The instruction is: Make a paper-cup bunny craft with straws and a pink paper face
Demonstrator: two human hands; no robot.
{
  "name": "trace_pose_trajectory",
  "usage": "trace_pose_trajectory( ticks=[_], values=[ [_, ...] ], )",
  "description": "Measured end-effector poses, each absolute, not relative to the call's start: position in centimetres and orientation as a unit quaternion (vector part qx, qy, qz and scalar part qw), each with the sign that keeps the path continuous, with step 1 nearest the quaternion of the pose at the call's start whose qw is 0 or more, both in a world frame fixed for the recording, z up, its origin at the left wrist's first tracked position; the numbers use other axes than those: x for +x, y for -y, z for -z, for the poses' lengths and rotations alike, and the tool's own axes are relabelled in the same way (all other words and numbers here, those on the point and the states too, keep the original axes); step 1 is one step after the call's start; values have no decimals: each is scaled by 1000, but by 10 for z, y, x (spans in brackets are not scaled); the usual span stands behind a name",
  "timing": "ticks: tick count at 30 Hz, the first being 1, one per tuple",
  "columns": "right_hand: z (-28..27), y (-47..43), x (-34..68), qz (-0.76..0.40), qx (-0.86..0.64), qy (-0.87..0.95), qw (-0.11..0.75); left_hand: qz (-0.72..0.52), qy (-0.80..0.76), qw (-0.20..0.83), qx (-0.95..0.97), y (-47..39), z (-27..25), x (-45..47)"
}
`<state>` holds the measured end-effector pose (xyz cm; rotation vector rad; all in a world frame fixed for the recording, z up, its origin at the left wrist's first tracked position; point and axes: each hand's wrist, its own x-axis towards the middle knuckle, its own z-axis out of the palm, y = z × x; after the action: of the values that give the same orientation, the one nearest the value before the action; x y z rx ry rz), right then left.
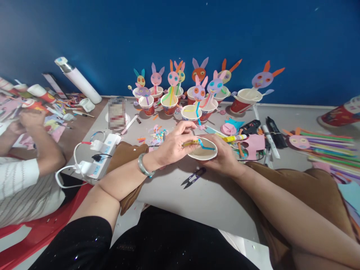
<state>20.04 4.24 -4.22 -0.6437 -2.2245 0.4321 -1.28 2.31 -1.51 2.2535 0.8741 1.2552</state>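
My right hand is wrapped round a paper cup, tilted so that its pale inside faces me. Between the thumb and fingers of my left hand is a thin yellow strip, perhaps a straw, at the cup's left rim. A bent blue strip lies across the opening; whether it joins the yellow one I cannot tell. Just below the cup, a pair of thread snips rests on the table. Behind my hands stands a cup with a pink rabbit-eared paper figure.
Several cups with paper figures, such as a purple one, line the blue wall. Markers, paper scraps and coloured straws lie to the right. A power strip is at left, near another person's arm.
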Motion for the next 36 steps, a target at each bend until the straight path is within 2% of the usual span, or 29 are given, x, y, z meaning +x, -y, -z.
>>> trace_pose_trajectory(
  ticks=[8,21,26,36],
  values=[
    [48,-44,200,-203,-246,870,375,-422,-337,197,818,-23,15,-13],
    [55,-48,197,-286,-312,837,348,-394,-391,252,793,-32,22,-14],
    [58,-48,194,-339,-317,823,327,-396,-400,286,775,-34,25,-11],
    [54,-49,193,-348,-315,817,335,-400,-402,374,734,-38,34,-7]
  ],
)
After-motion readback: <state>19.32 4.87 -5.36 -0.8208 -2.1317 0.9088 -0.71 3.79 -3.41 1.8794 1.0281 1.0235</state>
